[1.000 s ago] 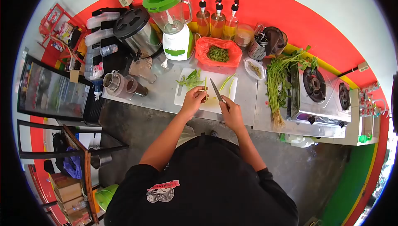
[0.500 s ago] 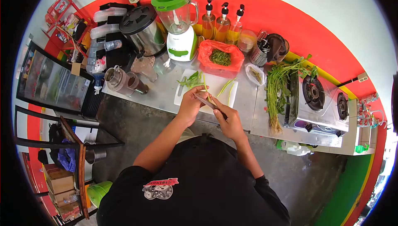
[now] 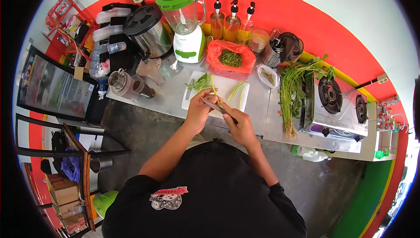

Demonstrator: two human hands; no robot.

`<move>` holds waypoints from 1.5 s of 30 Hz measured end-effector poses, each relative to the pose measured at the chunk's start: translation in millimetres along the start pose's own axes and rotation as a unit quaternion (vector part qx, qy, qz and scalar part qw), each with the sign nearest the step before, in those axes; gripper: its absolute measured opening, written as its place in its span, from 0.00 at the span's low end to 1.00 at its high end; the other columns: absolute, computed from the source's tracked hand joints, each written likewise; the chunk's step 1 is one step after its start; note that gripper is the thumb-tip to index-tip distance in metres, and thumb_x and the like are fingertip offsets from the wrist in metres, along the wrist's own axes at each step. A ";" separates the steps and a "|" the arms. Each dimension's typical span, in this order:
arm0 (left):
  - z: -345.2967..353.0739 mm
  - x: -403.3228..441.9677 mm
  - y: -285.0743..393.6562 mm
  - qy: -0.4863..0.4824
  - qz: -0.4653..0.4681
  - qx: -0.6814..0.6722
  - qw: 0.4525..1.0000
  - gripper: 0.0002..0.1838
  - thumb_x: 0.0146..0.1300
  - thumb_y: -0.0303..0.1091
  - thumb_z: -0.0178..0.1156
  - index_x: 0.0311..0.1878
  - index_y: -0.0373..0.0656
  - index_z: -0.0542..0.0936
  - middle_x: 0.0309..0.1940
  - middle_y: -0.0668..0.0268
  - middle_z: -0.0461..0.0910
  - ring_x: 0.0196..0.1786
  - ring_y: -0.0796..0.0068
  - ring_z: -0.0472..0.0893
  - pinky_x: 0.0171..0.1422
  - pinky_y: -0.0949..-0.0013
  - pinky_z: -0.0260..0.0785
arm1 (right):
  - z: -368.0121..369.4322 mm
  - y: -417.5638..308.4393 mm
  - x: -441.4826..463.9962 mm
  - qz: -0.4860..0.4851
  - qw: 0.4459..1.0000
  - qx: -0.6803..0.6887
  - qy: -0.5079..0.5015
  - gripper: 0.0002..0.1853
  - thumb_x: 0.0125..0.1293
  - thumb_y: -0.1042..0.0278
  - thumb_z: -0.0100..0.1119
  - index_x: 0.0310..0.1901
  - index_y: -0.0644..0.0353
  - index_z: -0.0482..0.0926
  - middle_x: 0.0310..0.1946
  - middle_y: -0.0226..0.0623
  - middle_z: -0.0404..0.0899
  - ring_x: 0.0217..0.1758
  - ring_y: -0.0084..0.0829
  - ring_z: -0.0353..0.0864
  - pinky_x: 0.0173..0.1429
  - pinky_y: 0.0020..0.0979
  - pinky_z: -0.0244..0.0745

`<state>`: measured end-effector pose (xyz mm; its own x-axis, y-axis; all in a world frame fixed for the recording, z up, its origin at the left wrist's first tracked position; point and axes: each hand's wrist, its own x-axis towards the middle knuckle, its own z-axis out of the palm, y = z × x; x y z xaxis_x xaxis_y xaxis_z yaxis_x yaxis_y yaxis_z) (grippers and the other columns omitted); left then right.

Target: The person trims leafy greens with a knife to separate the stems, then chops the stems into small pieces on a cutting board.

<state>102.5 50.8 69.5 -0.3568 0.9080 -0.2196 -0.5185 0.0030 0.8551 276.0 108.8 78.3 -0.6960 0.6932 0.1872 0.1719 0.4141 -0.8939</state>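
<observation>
In the middle of the frame, our left hand pinched a long, thin green stem in its fingers, near the low edge of a flat white cutting board. Our right hand, a bit to the right, had its fingers closed around a grey metal knife. The knife crossed the stem, but we could not tell if they touched. Loose green leaves lay on the board. Above it, we saw a thin orange-red plastic bag with chopped green bits inside, on the silver metal worktop.
</observation>
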 end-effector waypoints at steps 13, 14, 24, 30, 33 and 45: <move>-2.9 -11.1 5.5 -0.006 -0.032 -0.017 0.999 0.20 0.68 0.23 0.62 0.63 0.40 0.77 0.43 0.68 0.86 0.48 0.79 0.84 0.59 0.72 0.75 | 1.4 -1.6 -3.0 -0.024 0.999 0.044 0.017 0.23 0.73 0.72 0.60 0.68 0.53 0.77 0.25 0.38 0.68 0.26 0.31 0.65 0.34 0.32 0.66; -3.9 -11.7 5.9 0.000 -0.035 0.009 0.999 0.19 0.68 0.23 0.63 0.62 0.40 0.78 0.42 0.69 0.87 0.47 0.80 0.84 0.57 0.72 0.75 | 2.0 -0.5 -3.5 -0.024 0.999 0.044 0.016 0.23 0.73 0.72 0.60 0.68 0.53 0.77 0.25 0.38 0.68 0.26 0.31 0.65 0.34 0.32 0.66; -7.6 -14.8 3.3 -0.026 -0.058 -0.014 0.998 0.15 0.68 0.23 0.62 0.57 0.42 0.81 0.42 0.70 0.87 0.45 0.81 0.83 0.54 0.74 0.74 | 14.3 7.9 -5.7 -0.044 0.992 0.118 0.031 0.22 0.74 0.71 0.58 0.68 0.59 0.76 0.30 0.39 0.76 0.31 0.26 0.70 0.40 0.28 0.70; -3.9 -16.1 14.7 -0.021 -0.041 -0.040 0.998 0.17 0.68 0.22 0.62 0.59 0.39 0.78 0.42 0.70 0.86 0.44 0.81 0.82 0.51 0.75 0.73 | 14.5 9.5 -7.6 -0.020 0.991 0.127 0.023 0.22 0.75 0.71 0.57 0.69 0.59 0.75 0.31 0.38 0.77 0.33 0.25 0.70 0.42 0.28 0.71; -2.9 -20.3 11.8 -0.025 -0.017 -0.046 0.998 0.14 0.68 0.22 0.61 0.56 0.39 0.80 0.41 0.69 0.87 0.43 0.81 0.83 0.52 0.75 0.73 | 13.8 5.6 -10.2 -0.009 0.991 0.133 0.015 0.22 0.75 0.71 0.57 0.69 0.59 0.75 0.31 0.37 0.76 0.33 0.25 0.70 0.42 0.28 0.71; 3.7 -27.9 11.0 0.002 -0.024 -0.042 0.999 0.12 0.69 0.22 0.61 0.54 0.40 0.80 0.40 0.69 0.85 0.42 0.82 0.82 0.53 0.75 0.73 | 17.7 7.2 -6.9 -0.034 0.991 0.130 0.024 0.22 0.75 0.72 0.55 0.69 0.61 0.75 0.31 0.37 0.76 0.34 0.25 0.71 0.42 0.28 0.69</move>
<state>109.6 27.1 86.7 -0.3328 0.9060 -0.2616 -0.5991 0.0111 0.8006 269.6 96.6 63.3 -0.6654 0.6981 0.2644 -0.0645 0.2991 -0.9520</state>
